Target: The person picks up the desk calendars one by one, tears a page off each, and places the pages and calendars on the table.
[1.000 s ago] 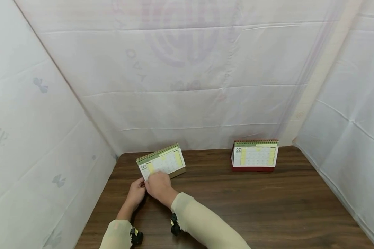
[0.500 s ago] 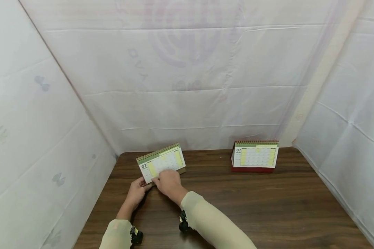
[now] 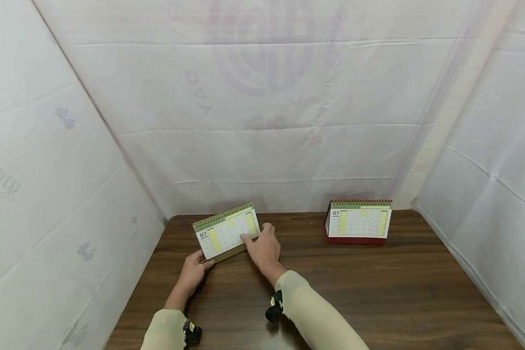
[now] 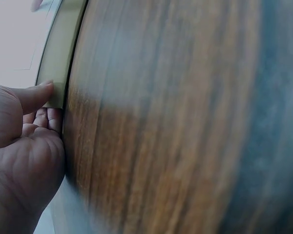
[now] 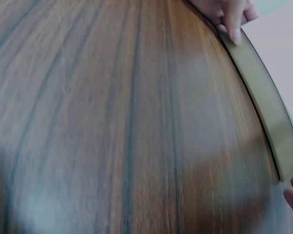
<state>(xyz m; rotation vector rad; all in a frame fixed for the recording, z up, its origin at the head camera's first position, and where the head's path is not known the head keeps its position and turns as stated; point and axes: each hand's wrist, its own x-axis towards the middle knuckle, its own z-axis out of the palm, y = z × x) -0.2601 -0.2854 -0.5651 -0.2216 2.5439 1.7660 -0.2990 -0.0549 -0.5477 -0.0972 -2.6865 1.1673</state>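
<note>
A desk calendar (image 3: 227,232) with a tan base (image 3: 230,253) stands turned at an angle at the back left of the table, its page reading 07. My left hand (image 3: 192,270) pinches its lower left corner. In the left wrist view the thumb (image 4: 46,90) lies on the front of the base, and the other fingers curl in behind its end. At the lower right corner, my right hand (image 3: 264,250) is spread, thumb over the page's lower edge and fingers beside the right edge. The right wrist view shows fingertips (image 5: 290,195) right by the base's end.
A second desk calendar (image 3: 359,222), with a red base, stands at the back right of the wooden table (image 3: 376,291). White sheeting (image 3: 262,146) rises behind the table and along both sides. A small black camera (image 3: 274,306) sits at the right wrist.
My right hand has slid rightward along the calendar's lower edge to its right corner, spreading its thumb and fingers. The tan base strip now shows below the page. The left hand stays at the left corner.
</note>
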